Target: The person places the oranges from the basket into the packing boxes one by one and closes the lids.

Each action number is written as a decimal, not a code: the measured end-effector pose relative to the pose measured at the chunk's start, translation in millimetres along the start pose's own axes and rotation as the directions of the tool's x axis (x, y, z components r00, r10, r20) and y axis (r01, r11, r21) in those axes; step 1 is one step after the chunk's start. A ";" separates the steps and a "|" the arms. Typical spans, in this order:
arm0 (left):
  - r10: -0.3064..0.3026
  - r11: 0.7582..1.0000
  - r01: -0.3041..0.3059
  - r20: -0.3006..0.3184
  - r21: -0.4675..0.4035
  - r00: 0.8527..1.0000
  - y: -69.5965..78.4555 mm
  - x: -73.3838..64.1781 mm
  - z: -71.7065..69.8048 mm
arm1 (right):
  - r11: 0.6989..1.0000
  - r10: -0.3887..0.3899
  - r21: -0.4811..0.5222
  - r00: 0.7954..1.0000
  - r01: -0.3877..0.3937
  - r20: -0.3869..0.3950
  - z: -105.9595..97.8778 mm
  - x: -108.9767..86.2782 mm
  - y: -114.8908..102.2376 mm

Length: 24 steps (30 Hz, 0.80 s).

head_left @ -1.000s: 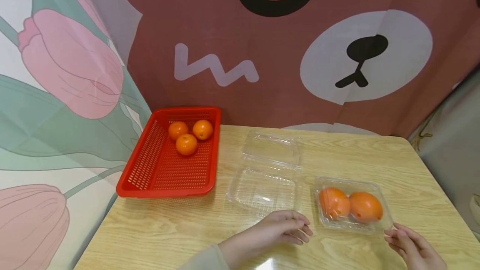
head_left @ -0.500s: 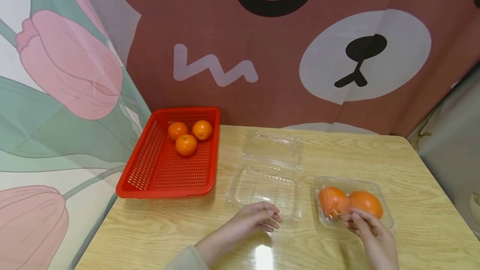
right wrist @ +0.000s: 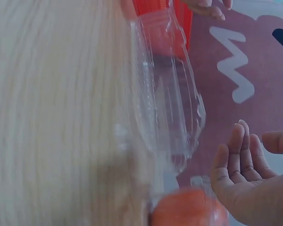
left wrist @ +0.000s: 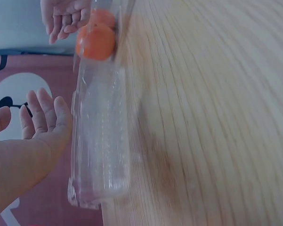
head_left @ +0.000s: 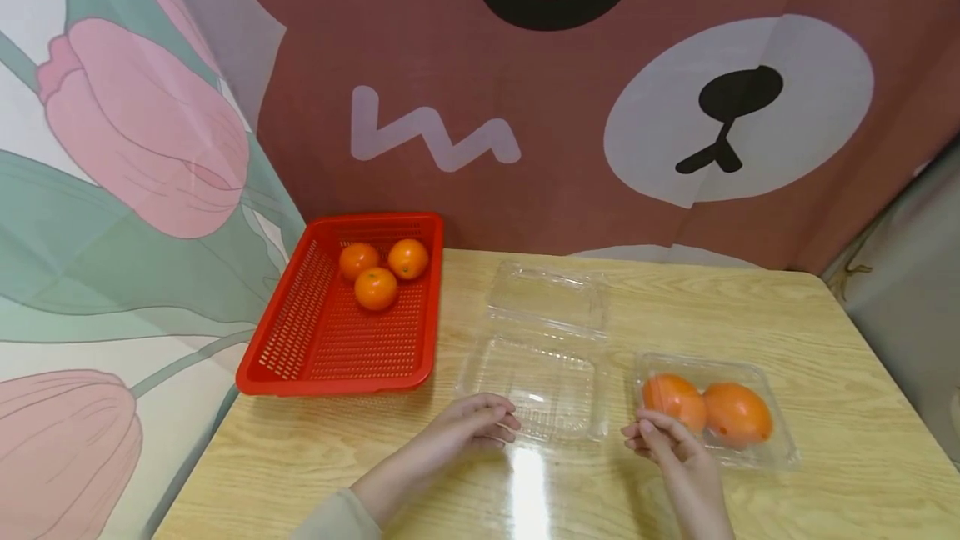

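One bare left hand [head_left: 471, 425] reaches over a pale wood-grain table [head_left: 817, 348], palm turned inward, fingers gently bent and spread clear of the thumb. It points rightward at the near-left corner of an opened, clear plastic hinged container [head_left: 543, 390]; whether they touch, I cannot tell. The bare right hand [head_left: 678, 461], angled inward, has loosely bent fingers, its thumb likewise apart, before the near-left corner of a clear plastic box [head_left: 782, 440] holding two large orange fruits [head_left: 738, 413] side by side.

The container's lid [head_left: 547, 298] lies back toward a reddish-brown printed cloth [head_left: 547, 207]; its right edge is near the box. Table surface runs between the hands and from the box to the table's right edge. Leftward stands a red perforated plastic basket [head_left: 336, 387] with three glossy oranges [head_left: 376, 289].
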<state>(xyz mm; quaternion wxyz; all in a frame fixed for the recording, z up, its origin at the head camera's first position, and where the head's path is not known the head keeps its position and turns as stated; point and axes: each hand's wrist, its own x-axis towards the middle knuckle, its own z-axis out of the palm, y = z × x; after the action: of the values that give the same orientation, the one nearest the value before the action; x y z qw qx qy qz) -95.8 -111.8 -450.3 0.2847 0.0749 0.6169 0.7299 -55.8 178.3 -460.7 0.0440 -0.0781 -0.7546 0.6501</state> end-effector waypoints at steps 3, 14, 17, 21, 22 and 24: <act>0.006 1.000 -0.006 -0.001 0.014 1.000 0.8 -2.2 -4.8 | 0.999 -0.006 -0.041 1.000 0.007 0.013 6.3 -2.0 2.5; 0.006 1.000 -0.006 -0.014 0.031 1.000 0.6 -6.9 -8.5 | 0.982 0.176 -0.086 0.982 -0.170 0.063 13.2 -9.1 11.3; 0.007 1.000 -0.007 -0.016 0.028 1.000 1.2 -7.2 -7.3 | 0.980 0.185 -0.082 0.980 -0.179 0.069 14.8 -9.0 14.9; 0.013 1.000 -0.012 -0.013 0.026 1.000 2.6 -8.4 -7.1 | 0.984 0.177 -0.043 0.982 -0.174 0.069 18.2 -6.4 20.9; 0.014 1.000 -0.014 -0.012 0.027 1.000 3.2 -8.9 -7.3 | 0.985 0.168 -0.035 0.983 -0.166 0.068 19.3 -5.7 22.0; 0.019 0.999 -0.018 -0.010 0.032 1.000 4.3 -10.1 -7.8 | 0.987 0.158 -0.021 0.985 -0.157 0.072 21.4 -4.2 23.8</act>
<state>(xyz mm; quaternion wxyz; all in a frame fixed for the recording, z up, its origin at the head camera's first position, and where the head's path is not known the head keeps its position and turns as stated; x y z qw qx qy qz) -92.5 -124.0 -445.6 0.2735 0.0812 0.6292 0.7230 -53.8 160.1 -487.4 -0.0360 -0.1138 -0.7520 0.6482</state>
